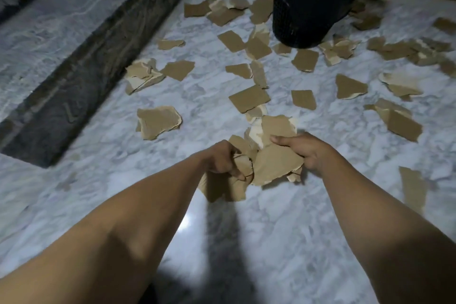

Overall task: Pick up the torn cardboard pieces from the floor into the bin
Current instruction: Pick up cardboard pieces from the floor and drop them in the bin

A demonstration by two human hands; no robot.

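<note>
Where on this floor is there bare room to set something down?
Bare marble floor lies nearer than the left hand and right hand, and leftward to the dark stone strip. The cardboard pieces crowd around the black bin.

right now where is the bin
In the head view the bin stands at the top, right of centre, on the floor, with cardboard pieces scattered around its base.

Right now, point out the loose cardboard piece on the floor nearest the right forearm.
The tall narrow piece just right of that forearm; it lies alone on the marble, nearer the camera than every other loose piece.
</note>
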